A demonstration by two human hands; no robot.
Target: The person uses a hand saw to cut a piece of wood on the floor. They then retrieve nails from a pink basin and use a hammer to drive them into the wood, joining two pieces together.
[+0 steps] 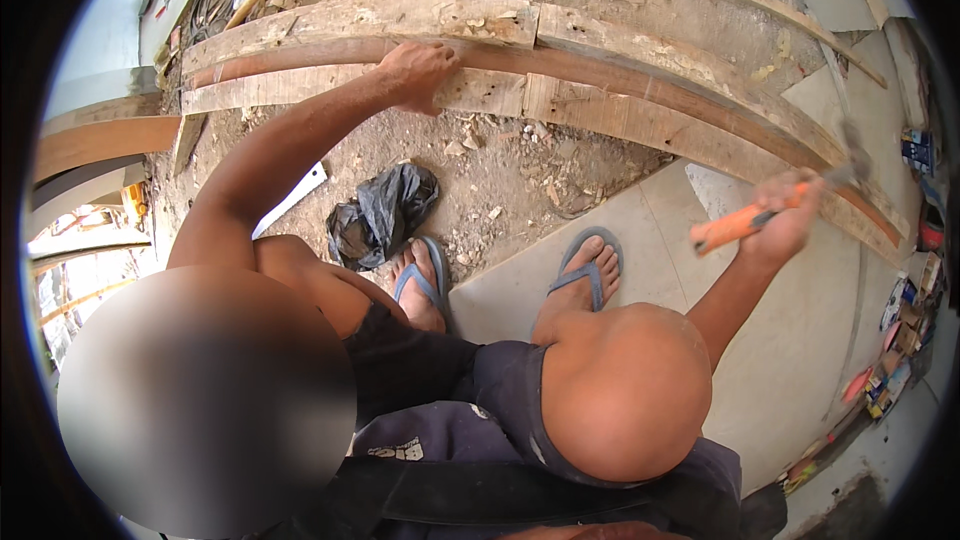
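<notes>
A long reddish-brown wooden strip lies between two pale, worn planks, a far plank and a near plank. Over the strip, left of its middle, my left hand is closed with its fingers curled, and its thumb side reaches the near plank. My right hand grips a hammer by its orange-and-black handle. The hammer's metal head is blurred and appears over the right part of the planks; whether it touches them I cannot tell.
A crumpled black plastic bag lies near my sandalled left foot. Rubble and wood chips cover the dirt floor beyond the planks. Pale tiles lie under my right foot. Assorted boxes line the right side; curved boards stand at left.
</notes>
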